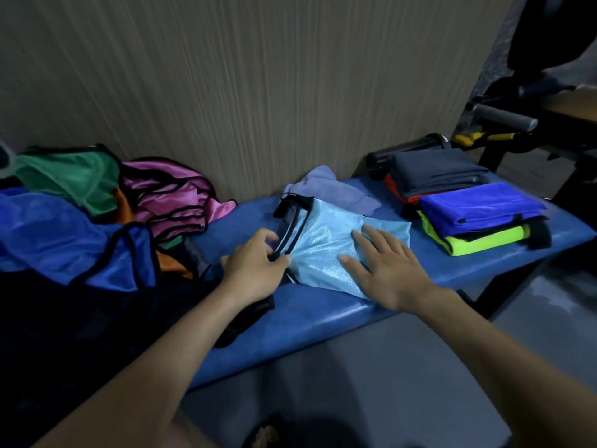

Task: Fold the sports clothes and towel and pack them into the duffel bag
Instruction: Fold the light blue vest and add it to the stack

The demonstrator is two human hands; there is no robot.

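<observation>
Two hands work a light blue bib: left hand pinches its black trim, right hand presses flat.

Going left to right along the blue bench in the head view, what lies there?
Heap of loose bibs → left hand → light blue bib being folded → right hand flat on it → stack of folded clothes.

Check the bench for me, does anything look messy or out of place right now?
Yes. The pile of bibs at the left end is a loose, unfolded heap of green, pink and blue, unlike the neat folded stack at the right. A lavender cloth lies crumpled behind the light blue bib under both hands.
</observation>
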